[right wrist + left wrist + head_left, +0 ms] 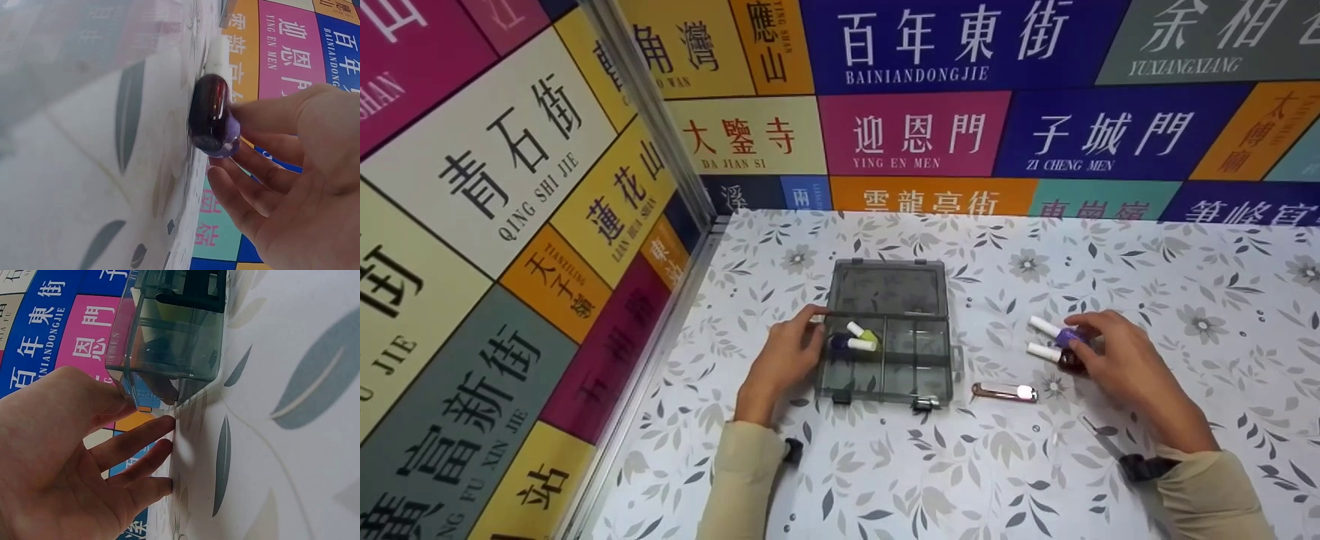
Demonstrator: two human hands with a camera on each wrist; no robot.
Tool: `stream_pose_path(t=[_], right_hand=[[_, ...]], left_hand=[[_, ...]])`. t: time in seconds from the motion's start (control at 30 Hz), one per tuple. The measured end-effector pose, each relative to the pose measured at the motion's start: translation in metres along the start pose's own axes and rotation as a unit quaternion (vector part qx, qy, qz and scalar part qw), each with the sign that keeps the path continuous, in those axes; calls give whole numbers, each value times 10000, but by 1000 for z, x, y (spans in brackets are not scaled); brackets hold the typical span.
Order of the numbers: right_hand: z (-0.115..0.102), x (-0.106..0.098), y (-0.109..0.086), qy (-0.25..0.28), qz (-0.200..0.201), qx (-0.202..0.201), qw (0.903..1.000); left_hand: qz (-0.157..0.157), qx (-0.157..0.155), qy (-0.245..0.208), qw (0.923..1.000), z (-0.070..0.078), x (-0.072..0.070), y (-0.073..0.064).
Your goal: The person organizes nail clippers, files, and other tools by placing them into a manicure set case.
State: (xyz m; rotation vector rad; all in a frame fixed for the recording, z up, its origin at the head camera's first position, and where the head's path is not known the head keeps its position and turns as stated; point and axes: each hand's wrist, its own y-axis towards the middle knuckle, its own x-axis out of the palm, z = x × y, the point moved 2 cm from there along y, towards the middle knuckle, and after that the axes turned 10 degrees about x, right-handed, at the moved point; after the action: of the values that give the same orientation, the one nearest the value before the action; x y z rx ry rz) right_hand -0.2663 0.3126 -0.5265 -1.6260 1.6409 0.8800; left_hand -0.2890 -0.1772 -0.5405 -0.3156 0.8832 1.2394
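Observation:
A grey see-through compartment box lies on the table with its lid raised at the back. In its left part are a navy nail polish bottle and a yellow-green one, both with white caps. My left hand touches the box's left side, its fingers mostly extended in the left wrist view. To the right of the box, my right hand pinches a purple nail polish bottle between thumb and fingers. A dark red nail polish bottle lies right beside it, partly behind the thumb in the head view.
A nail clipper lies right of the box's front corner. A thin metallic tool is near the right wrist, partly hard to make out. Walls with coloured street-name panels border the flower-patterned tabletop at the back and left.

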Motion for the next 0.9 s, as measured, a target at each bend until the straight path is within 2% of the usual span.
stream_pose_path(t=[0.3,0.6,0.9], right_hand=[[1,-1,1,35,-38,29,10000],[1,-1,0,86,-154,114,9998],[2,0,0,187,-130,91,9997]], left_hand=[[34,133,-23,9999,-1,1,0],[5,37,-88,10000,0,-1,0],[155,231,24,9996,-1,1,0]])
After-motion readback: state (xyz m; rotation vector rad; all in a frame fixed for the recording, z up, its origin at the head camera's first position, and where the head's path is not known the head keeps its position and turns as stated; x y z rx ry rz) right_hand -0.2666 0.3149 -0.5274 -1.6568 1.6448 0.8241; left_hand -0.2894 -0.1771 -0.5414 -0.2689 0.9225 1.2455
